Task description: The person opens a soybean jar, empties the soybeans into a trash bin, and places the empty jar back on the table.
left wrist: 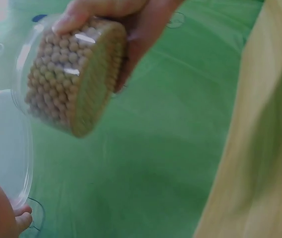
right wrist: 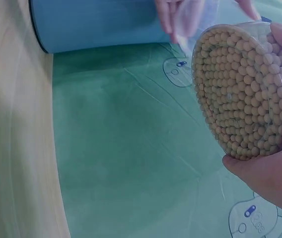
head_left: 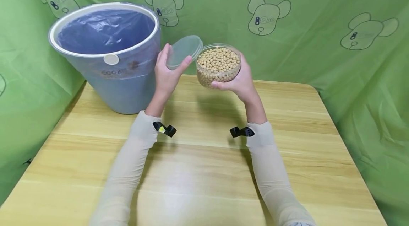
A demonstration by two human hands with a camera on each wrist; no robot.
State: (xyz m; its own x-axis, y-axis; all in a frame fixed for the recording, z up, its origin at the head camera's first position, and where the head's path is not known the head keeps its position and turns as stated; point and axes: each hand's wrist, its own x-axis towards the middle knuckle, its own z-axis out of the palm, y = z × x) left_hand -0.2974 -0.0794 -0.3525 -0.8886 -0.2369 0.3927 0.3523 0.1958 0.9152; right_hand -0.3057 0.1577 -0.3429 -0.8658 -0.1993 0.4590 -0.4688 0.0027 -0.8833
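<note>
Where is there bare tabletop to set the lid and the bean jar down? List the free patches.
The wooden table is bare across its near half between and beside the sleeves, and along the right side up to the green backdrop. The patch under the jar of beans and lid is bare too. Crowded only at the far left, where the blue bin stands.

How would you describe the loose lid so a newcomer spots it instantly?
Start at the big blue-grey plastic bin with the blue liner at the far left of the pale wooden table. Just right of its rim, the left hand holds up a round, clear plastic lid. Unlike the clear round tub of beige beans beside it, gripped by the right hand, it is flat and empty.
</note>
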